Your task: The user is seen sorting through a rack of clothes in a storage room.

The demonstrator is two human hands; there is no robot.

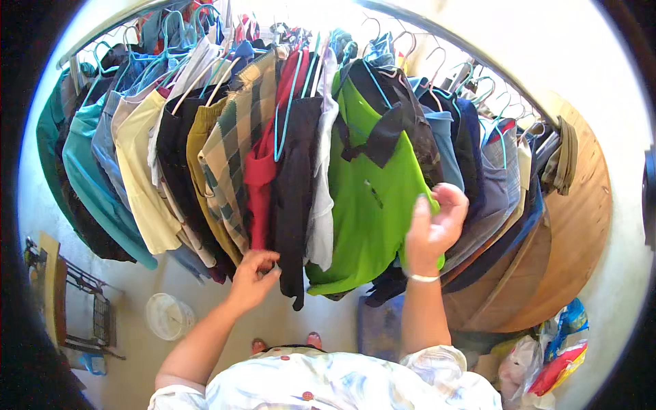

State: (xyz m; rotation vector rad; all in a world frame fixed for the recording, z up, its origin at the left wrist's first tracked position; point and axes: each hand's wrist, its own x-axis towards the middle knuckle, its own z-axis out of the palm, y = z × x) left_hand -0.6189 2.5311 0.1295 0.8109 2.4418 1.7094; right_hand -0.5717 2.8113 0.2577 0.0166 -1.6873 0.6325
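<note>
A bright green shirt with a black collar hangs on the rail and faces me. At its right edge is my right hand, thumb and curled fingers apart, green cloth showing in the gap. Whether the hand touches that cloth is unclear. Lower down, my left hand is beside the bottom of a red garment and a black garment. Its fingers are bent and the thumb is close to them; any grip is hard to make out. A white garment hangs between the black garment and the green shirt.
A curved metal rail carries many hung clothes, including a checked garment and a pale yellow one. A round wooden panel stands at right above plastic bags. A white bucket and metal-framed stand are at left.
</note>
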